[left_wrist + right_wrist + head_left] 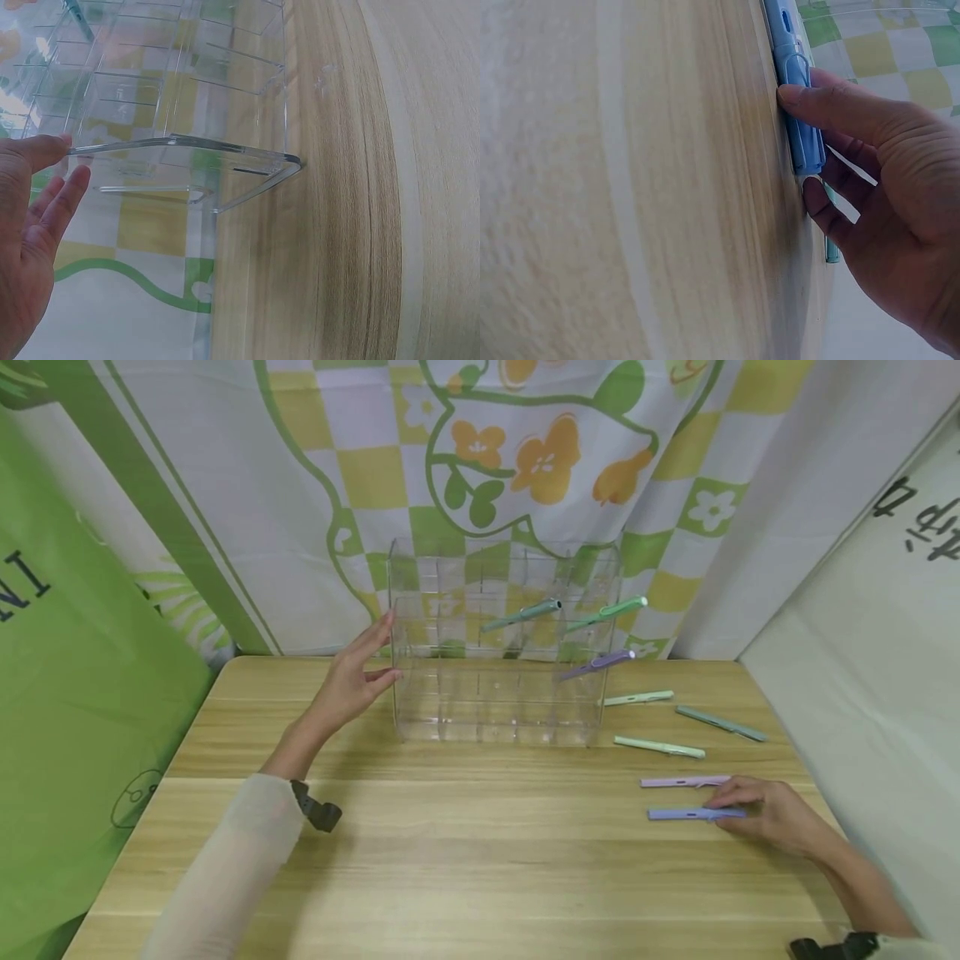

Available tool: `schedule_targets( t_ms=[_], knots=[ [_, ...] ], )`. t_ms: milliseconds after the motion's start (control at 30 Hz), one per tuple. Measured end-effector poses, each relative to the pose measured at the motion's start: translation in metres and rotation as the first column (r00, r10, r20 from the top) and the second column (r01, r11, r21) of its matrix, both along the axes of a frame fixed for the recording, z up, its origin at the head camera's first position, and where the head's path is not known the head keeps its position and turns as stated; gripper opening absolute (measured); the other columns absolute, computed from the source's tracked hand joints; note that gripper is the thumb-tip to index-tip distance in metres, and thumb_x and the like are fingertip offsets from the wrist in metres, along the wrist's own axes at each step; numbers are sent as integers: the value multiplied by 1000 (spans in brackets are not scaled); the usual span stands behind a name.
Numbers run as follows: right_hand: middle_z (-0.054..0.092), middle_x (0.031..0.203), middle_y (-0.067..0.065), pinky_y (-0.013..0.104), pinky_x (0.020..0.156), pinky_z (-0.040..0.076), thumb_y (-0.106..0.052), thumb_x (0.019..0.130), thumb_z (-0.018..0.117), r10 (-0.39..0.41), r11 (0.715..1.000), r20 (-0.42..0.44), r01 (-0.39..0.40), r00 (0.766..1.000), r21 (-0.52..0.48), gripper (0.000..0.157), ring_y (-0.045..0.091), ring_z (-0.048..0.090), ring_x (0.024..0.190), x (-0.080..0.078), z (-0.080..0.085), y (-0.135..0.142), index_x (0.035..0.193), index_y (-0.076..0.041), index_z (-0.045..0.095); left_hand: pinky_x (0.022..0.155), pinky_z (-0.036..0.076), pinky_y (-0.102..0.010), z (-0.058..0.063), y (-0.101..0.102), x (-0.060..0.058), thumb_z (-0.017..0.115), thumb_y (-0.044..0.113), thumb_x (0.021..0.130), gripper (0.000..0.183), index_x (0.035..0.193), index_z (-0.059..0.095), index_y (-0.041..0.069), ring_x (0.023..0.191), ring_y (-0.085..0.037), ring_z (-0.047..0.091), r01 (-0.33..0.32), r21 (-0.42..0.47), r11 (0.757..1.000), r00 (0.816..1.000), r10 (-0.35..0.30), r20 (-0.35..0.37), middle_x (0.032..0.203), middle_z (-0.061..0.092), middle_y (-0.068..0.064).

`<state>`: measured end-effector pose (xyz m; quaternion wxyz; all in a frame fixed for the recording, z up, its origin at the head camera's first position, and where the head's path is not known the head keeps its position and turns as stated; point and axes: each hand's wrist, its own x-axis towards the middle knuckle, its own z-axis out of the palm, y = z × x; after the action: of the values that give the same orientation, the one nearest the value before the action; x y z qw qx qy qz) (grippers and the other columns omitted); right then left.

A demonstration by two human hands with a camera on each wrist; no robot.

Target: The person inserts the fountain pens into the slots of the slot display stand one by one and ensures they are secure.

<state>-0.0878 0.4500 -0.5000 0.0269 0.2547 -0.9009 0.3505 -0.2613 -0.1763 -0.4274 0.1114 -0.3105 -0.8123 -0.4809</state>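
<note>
A clear plastic pen rack [495, 693] with many compartments stands upright at the back of the table. My left hand [356, 668] holds its left side edge, thumb at the front edge and fingers beside it; the left wrist view shows this hand [30, 225] at the rack's side wall [180, 142]. My right hand [772, 814] pinches the cap end of a blue pen [675, 814] lying low at the table's right. In the right wrist view, the thumb lies over the blue pen [795, 90] near its clip. A lilac pen [675, 782] lies just behind it.
In the rack sit a grey-green pen [525, 614], a bright green pen [611, 612] and a purple pen [600, 664], their ends sticking out. On the table's right lie two pale green pens [637, 698] and a grey-green pen [720, 723]. A patterned curtain [360, 477] hangs behind.
</note>
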Motion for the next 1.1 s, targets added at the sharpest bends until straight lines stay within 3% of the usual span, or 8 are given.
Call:
schedule_targets(
  t_ms=[367, 733, 1100],
  knots=[
    [80, 98, 1, -4, 93, 45, 9, 67, 94, -29, 999, -38, 31, 999, 31, 39, -10, 64, 106, -1, -2, 2, 96, -16, 84, 96, 64, -45, -2, -1, 1, 75, -15, 90, 88, 164, 31, 2, 142, -50, 50, -7, -14, 1000, 1000, 7, 15, 173, 26, -15],
    [80, 100, 0, -7, 98, 35, 4, 73, 94, -133, 991, 33, 132, 991, 32, 34, -14, 60, 107, 1, 3, 4, 96, -19, 84, 96, 65, -47, -2, -2, 0, 75, -15, 90, 88, 165, 31, 3, 142, -49, 50, -5, -13, 1000, 1000, 5, 8, 173, 26, -15],
    [79, 101, 6, 0, 96, 48, 22, 73, 84, -49, 991, 34, 52, 998, -125, 39, -6, 65, 105, -1, 5, 0, 101, -6, 82, 95, 65, -49, -2, 0, 0, 75, -16, 89, 89, 164, 32, 3, 141, -48, 51, -5, -8, 1000, 1000, 5, -7, 173, 27, -15]
  ],
)
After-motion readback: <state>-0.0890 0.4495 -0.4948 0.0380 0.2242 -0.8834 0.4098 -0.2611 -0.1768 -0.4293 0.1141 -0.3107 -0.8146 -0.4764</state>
